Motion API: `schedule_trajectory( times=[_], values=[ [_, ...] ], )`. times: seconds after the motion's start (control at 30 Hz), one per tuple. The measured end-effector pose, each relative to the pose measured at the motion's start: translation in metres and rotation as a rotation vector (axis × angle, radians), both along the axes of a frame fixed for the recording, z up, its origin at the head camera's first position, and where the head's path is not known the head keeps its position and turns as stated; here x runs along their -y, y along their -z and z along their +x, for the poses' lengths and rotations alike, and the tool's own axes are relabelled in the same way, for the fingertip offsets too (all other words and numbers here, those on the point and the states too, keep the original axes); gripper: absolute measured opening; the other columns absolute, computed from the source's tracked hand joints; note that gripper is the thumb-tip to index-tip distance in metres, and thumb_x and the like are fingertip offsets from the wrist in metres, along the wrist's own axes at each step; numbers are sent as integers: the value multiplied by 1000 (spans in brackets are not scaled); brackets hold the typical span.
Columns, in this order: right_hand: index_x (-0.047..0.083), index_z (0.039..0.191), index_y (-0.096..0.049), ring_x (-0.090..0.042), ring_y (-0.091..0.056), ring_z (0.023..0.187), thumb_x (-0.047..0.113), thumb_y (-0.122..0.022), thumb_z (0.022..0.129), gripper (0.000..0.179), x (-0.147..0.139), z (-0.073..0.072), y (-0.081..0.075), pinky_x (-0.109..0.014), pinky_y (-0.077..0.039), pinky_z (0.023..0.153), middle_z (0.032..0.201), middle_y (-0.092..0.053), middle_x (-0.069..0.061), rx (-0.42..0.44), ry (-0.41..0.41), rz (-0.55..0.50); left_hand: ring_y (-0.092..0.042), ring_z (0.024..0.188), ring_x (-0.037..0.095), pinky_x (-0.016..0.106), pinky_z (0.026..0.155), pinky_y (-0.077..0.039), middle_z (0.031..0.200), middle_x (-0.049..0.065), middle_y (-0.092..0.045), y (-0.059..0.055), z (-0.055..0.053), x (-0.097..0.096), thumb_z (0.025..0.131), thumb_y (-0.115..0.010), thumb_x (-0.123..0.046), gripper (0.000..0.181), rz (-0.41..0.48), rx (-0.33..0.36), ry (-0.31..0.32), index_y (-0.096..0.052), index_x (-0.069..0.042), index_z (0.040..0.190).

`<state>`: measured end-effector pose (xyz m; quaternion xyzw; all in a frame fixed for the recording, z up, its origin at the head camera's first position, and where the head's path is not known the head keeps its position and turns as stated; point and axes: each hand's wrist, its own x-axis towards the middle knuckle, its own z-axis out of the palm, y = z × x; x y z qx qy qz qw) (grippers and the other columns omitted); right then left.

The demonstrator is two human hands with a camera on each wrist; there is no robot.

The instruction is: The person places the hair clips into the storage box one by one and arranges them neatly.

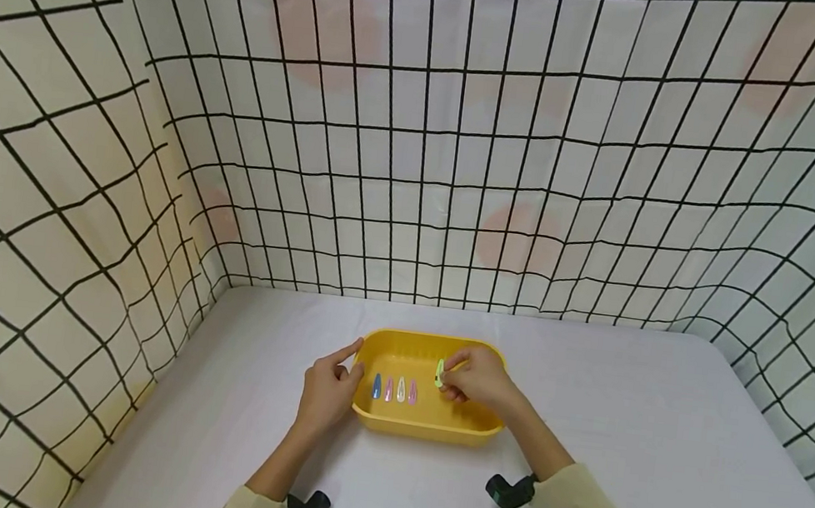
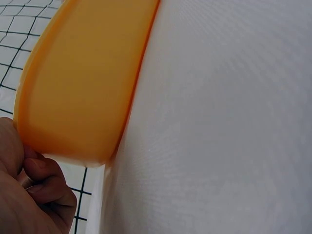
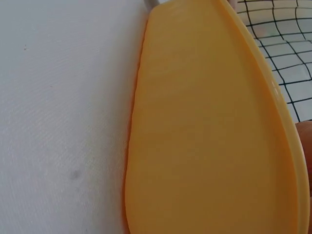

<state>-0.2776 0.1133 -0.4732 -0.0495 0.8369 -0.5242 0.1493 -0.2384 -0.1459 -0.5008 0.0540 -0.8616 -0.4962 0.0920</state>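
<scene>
A yellow tray (image 1: 425,431) stands on the white surface. My left hand (image 1: 327,392) grips its left end at the rim; in the left wrist view that hand's curled fingers (image 2: 48,183) show beside the tray's end wall. Over the tray's right half, my right hand (image 1: 481,378) pinches a light green hair clip (image 1: 439,372) held upright. A row of snap hair clips lies to the left inside: a blue one (image 1: 376,386), a pink one (image 1: 389,388), a whitish one (image 1: 402,389) and a pinkish-purple one (image 1: 413,391). The tray wall mostly hides my right hand in the right wrist view.
White cloth (image 1: 657,450) covers the table around the tray. Black grid netting (image 1: 420,146) over white sheeting encloses the back and both sides. Dark wrist cameras (image 1: 510,493) sit on both wrists, close to the cloth.
</scene>
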Motion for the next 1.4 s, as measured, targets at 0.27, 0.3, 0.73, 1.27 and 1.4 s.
schedule_trajectory(
  times=[0.27, 0.3, 0.73, 1.27, 1.4],
  values=[
    [-1, 99, -69, -15, -65, 54, 7, -72, 92, 11, 7, 0, 10, -25, -56, 54, 73, -73, -9, 26, -33, 52, -37, 44, 12, 21, 43, -34, 53, -2, -43, 0, 0, 0, 96, -66, -22, 46, -2, 5, -1, -65, -25, 142],
    [-2, 99, -70, -15, -64, 53, 6, -72, 93, 10, 8, 0, 11, -25, -56, 54, 73, -73, -9, 26, -43, 59, -37, 44, 12, 21, 43, -34, 53, -2, -43, 0, 0, 0, 96, -66, -22, 46, -2, 4, -1, -65, -25, 142],
    [-1, 90, -71, -15, -63, 53, 3, -70, 93, 5, 18, 5, 12, -24, -56, 53, 71, -70, -9, 58, -63, 97, -35, 44, 11, 20, 42, -32, 51, -3, -43, -1, -1, -2, 96, -65, -21, 45, 14, -9, 9, -65, -25, 141],
    [-1, 93, -67, -16, -63, 52, 4, -74, 91, 8, 22, 7, 17, -27, -57, 52, 70, -69, -11, 67, -37, 74, -34, 44, 10, 20, 42, -31, 51, -4, -42, 0, 0, -1, 95, -66, -20, 45, 9, -14, -6, -66, -23, 140],
    [-1, 93, -67, -16, -64, 52, 4, -74, 91, 9, 22, 7, 16, -27, -57, 53, 70, -70, -12, 69, -36, 76, -34, 44, 10, 20, 41, -31, 51, -4, -41, 0, 0, -1, 96, -66, -20, 45, 9, -17, -2, -65, -23, 141]
  ],
)
